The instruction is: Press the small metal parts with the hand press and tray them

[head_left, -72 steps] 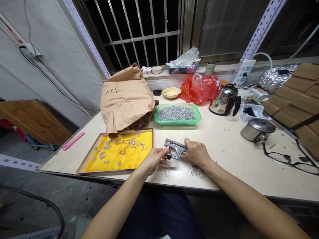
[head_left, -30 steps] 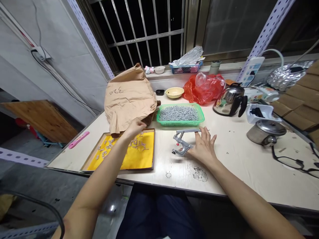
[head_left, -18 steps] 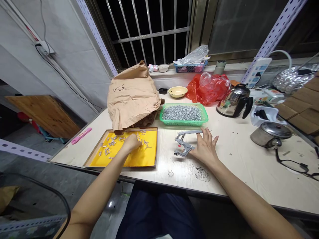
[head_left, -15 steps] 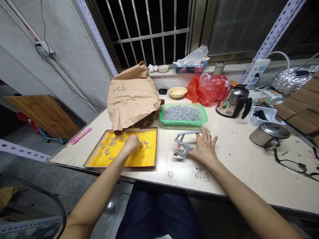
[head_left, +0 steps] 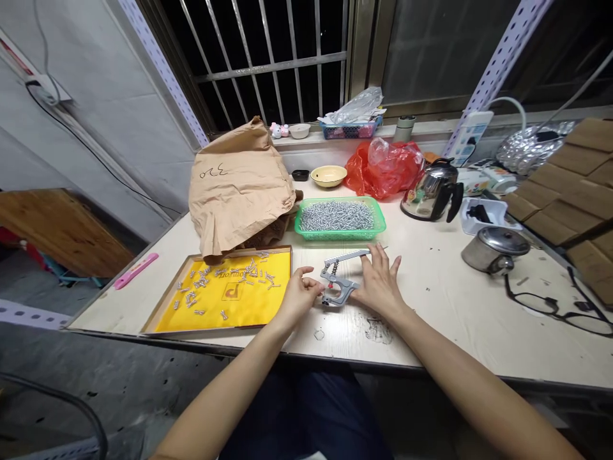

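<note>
My right hand [head_left: 382, 286] is closed around the handles of a grey plier-like hand press [head_left: 345, 289], which has a spring between its arms and a small red part near its jaws. The jaws point left. Right beside them, my left hand [head_left: 297, 299] is in a pinch, thumb and index fingertips together at the jaw end; whatever lies between those fingertips is too small to make out. Left of the press is a shallow tray [head_left: 184, 322] with a yellow bottom, and small silvery metal pieces [head_left: 201, 279] are scattered in it.
A green basket [head_left: 342, 235] full of small metal pieces stands behind the press. Around it are a brown paper bag [head_left: 239, 191], a red plastic bag [head_left: 380, 169], a kettle [head_left: 431, 191], a lidded metal pot [head_left: 493, 250], eyeglasses [head_left: 541, 301] and a pink-handled tool [head_left: 136, 271].
My left hand has left the tray and moved right to the jaws of the press. My right hand still holds the press. The whole view has shifted slightly.
</note>
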{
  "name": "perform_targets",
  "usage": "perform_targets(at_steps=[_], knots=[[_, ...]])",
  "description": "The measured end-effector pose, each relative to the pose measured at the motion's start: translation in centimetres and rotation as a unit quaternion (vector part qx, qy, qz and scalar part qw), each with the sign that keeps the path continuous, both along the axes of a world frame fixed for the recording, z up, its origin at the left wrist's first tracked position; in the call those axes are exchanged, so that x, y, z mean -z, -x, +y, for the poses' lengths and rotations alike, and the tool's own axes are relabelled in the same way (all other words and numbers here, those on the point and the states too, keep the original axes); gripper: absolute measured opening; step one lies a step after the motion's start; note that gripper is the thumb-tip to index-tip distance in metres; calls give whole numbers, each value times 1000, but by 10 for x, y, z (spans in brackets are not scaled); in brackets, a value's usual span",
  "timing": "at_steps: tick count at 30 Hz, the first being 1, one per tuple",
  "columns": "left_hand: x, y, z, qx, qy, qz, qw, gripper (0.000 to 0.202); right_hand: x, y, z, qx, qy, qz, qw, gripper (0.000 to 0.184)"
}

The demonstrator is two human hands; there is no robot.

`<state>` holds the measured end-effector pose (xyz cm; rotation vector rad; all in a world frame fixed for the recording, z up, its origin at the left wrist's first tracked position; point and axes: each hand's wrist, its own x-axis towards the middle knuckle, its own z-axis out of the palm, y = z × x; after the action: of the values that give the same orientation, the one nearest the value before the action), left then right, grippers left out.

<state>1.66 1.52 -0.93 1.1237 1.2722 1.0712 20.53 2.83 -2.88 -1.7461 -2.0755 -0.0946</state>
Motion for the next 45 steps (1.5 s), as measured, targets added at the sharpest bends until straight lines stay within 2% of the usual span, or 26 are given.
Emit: perform_targets(at_steps=[5, 10, 16, 22, 33, 40, 42, 45], knots=[[7, -2, -1, 5, -37, 20, 999, 56, -1, 1, -1, -5, -4, -2, 1000, 75], [9, -5, -3, 0, -29, 17, 999, 60, -2, 1, -2, -9, -18, 0, 1000, 73], [11, -2, -4, 42, -32, 65, 997, 65, -2, 4, -4, -7, -19, -12, 1000, 73], [3, 1, 1, 76, -28, 119, 990, 70, -6, 9, -8, 4, -36, -29, 999, 70], [-4, 0, -5, 65, -12, 75, 995, 72, -6, 9, -8, 2, -54, -13, 998, 70], [-14, -2, -8, 63, 23, 67, 995, 72, -11, 6, -6, -14, -91, -15, 996, 47], [-18, -1, -10, 57, 34, 53, 996, 74, -13, 5, -6, -15, -77, -22, 997, 40], [-23, 1, -11, 22, 45, 17, 999, 72, -15, 6, -9, -4, -14, -35, 999, 36]])
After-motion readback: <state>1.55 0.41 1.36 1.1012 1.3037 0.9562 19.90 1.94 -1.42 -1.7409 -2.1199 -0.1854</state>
